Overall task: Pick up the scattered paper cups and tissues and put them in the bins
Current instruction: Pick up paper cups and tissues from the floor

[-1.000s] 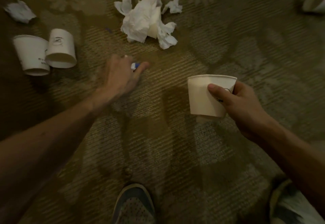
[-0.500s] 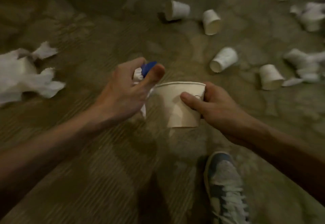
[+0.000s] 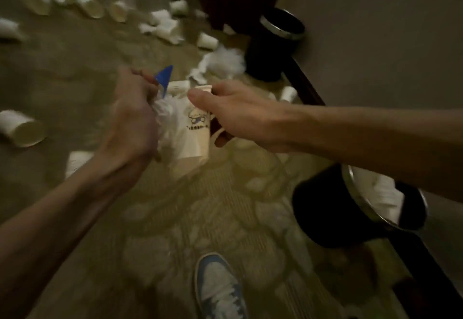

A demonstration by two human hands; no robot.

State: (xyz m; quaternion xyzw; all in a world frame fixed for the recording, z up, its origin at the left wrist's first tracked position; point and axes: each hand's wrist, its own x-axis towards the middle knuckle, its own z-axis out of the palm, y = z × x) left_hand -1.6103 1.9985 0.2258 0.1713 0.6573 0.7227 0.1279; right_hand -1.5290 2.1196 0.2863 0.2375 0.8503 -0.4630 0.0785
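The right hand (image 3: 240,115) gripped a cup (image 3: 194,138) near its rim, thumb on the near side, the cup roughly upright with its mouth up. The left hand (image 3: 130,120), fingers curled, clutched a tissue (image 3: 166,120) against the cup's left side, a blue scrap (image 3: 164,78) poking above the fist. Both loads hung over the carpet (image 3: 175,218). The near bin (image 3: 323,208) lay low and right, under the right forearm (something white already inside), and the far bin (image 3: 265,50) ahead and right. The right hand was nearer each, so the cup looked the easier first drop, by a rightward swing.
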